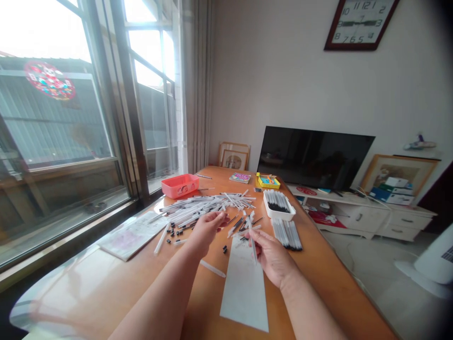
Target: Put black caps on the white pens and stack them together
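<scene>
My right hand grips a translucent white pen barrel, held nearly upright between thumb and fingers above a long pale sheet. To its left, my left hand has thumb and fingertips pinched together; whatever is between them is too small to make out. Beyond the left hand lies a loose heap of pen barrels. Black pen caps are scattered left of that hand, and two more black pieces lie between my hands. A single white barrel rests beside the sheet.
A white tray of black-tipped pens stands at the right, with a row of pens before it. A red plastic box sits behind the heap. Farther back is a yellow box. A plastic-covered pad lies left.
</scene>
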The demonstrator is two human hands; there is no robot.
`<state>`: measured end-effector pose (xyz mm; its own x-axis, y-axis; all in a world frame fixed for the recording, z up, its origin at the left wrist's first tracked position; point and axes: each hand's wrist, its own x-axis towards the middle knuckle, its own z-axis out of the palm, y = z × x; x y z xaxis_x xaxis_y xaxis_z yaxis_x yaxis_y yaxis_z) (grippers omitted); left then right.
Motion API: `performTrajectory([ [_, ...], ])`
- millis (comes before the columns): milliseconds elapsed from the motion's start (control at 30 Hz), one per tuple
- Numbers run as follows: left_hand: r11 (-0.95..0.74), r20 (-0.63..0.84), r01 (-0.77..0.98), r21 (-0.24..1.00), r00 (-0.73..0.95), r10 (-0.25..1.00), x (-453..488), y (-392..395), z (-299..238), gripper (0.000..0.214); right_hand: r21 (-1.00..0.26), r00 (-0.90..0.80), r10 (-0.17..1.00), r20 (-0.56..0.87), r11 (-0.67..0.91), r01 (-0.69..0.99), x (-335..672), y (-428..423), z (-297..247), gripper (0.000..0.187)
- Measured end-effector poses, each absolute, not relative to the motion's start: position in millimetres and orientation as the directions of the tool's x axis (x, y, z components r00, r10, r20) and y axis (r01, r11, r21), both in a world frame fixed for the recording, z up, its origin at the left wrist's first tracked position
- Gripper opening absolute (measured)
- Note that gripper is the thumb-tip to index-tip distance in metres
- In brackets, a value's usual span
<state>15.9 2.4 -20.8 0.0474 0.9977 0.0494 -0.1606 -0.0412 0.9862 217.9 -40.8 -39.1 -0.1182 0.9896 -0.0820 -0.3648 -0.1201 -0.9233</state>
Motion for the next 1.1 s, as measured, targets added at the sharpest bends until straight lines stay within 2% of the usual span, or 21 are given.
performTrajectory([
  [133, -0.115, 0.098, -0.024, 0.993, -0.363, 0.927, -18, 24, -26, 0.027, -0.899, 0.038, 0.997, -0.074, -0.051, -0.434, 230, -30, -45, 0.033],
  [233, -0.125, 0.125, 0.027, 0.992, -0.407, 0.905, -35, 35, -34, 0.022, -0.887, 0.078, 0.993, -0.093, -0.047, -0.459, 235, -25, -50, 0.035],
  [333, -0.151, 0.175, 0.093, 0.984, -0.384, 0.906, -39, 37, -42, 0.013, -0.887, 0.068, 0.992, -0.105, -0.063, -0.457, 236, -24, -51, 0.036],
  [467, -0.197, 0.310, 0.330, 0.923, -0.336, 0.889, -25, 35, -50, 0.008, -0.877, 0.071, 0.991, -0.113, -0.066, -0.476, 236, -25, -49, 0.034],
  [533, -0.224, 0.366, 0.445, 0.867, -0.265, 0.892, -15, 35, -54, 0.010, -0.870, 0.076, 0.989, -0.124, -0.072, -0.488, 236, -25, -47, 0.035],
  [633, -0.307, 0.426, 0.570, 0.762, -0.083, 0.901, 0, 35, -61, 0.024, -0.865, 0.071, 0.989, -0.133, -0.081, -0.495, 236, -24, -46, 0.036],
  [800, -0.342, 0.373, 0.632, 0.695, 0.090, 0.924, 12, 39, -71, 0.036, -0.860, 0.065, 0.989, -0.131, -0.080, -0.505, 236, -25, -41, 0.036],
  [967, -0.314, 0.365, 0.609, 0.729, 0.043, 0.930, 14, 37, -66, 0.037, -0.853, 0.072, 0.989, -0.128, -0.072, -0.517, 236, -26, -39, 0.035],
  [1033, -0.291, 0.394, 0.710, 0.641, 0.021, 0.919, 15, 33, -61, 0.038, -0.858, 0.084, 0.988, -0.132, -0.071, -0.509, 236, -26, -39, 0.036],
  [1100, -0.226, 0.396, 0.848, 0.479, 0.021, 0.918, 16, 30, -56, 0.039, -0.862, 0.099, 0.986, -0.133, -0.066, -0.502, 236, -26, -40, 0.036],
])
